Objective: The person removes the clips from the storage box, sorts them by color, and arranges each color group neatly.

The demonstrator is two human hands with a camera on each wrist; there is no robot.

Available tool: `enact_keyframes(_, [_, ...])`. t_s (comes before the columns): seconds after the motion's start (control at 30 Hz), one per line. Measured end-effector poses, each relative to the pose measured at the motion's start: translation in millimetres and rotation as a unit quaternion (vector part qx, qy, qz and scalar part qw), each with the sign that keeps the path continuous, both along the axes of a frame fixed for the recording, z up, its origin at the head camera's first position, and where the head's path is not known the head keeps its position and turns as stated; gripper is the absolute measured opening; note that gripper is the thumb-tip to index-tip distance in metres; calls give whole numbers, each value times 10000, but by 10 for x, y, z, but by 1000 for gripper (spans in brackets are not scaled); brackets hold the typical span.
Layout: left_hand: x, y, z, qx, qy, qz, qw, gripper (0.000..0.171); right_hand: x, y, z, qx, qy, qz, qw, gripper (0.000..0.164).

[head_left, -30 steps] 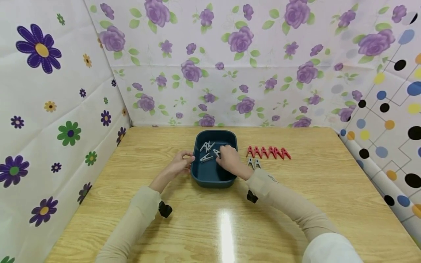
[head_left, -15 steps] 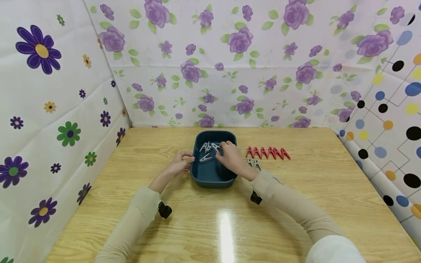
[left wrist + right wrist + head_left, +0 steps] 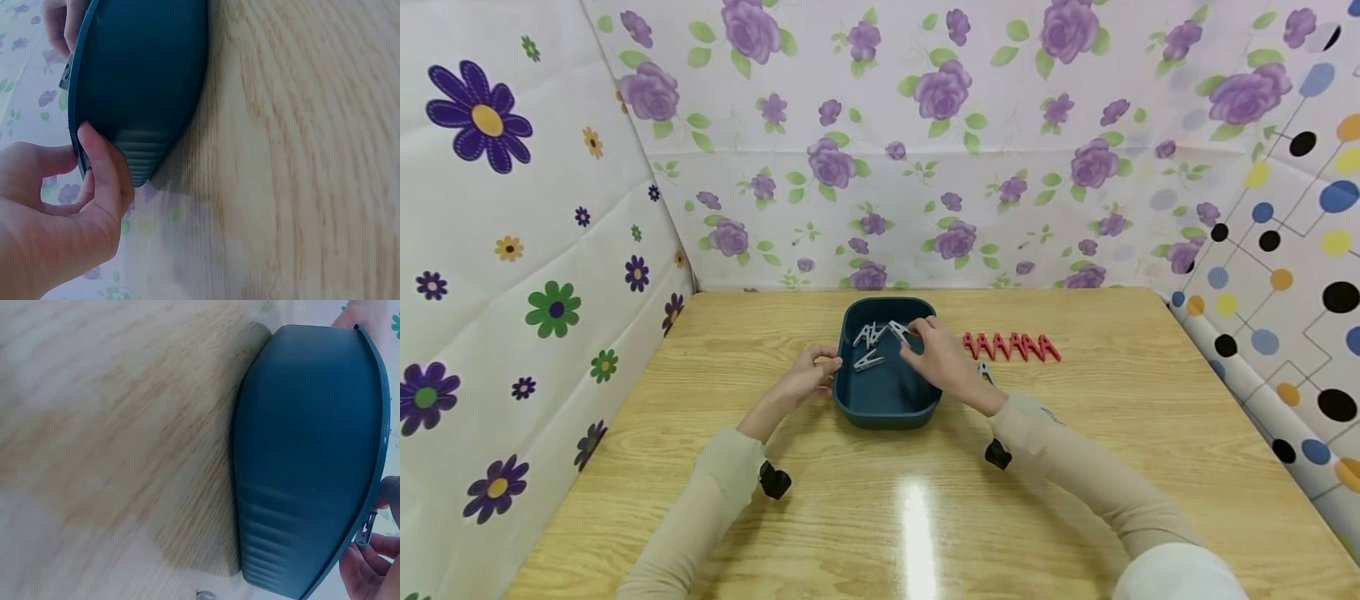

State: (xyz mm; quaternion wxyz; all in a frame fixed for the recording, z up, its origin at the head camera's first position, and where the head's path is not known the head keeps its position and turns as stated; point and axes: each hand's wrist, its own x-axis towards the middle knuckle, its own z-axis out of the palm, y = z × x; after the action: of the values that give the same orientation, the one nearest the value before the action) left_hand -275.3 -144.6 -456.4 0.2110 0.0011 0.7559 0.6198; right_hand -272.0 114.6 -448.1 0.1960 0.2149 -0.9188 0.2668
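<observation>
My left hand pinches the left rim of a dark blue plastic bin; the left wrist view shows thumb and fingers on both sides of that rim. With my right hand I grip a grey clothespin over the bin's right side. In the right wrist view this clothespin shows between thumb and fingers right at the rim. Inside the bin lie a few more grey clothespins, two overlapping clothespins at the back and a single clothespin nearer the middle.
Right of the bin, several red clothespins stand in a row on the wooden table. A grey clothespin lies in front of them, partly behind my right wrist. Patterned cloth walls border the table at the back and sides.
My right hand has drawn the grey clothespin up and to the right, toward the bin's right rim. Its wrist now covers part of the grey clothespins on the table. The left hand stays put.
</observation>
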Motion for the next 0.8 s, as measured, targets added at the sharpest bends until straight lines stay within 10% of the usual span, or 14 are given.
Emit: enact_keyframes(0.8, [-52,61,138,23,-610,319,9976,31,117,602,-39,-510,-31,-722,9961,22])
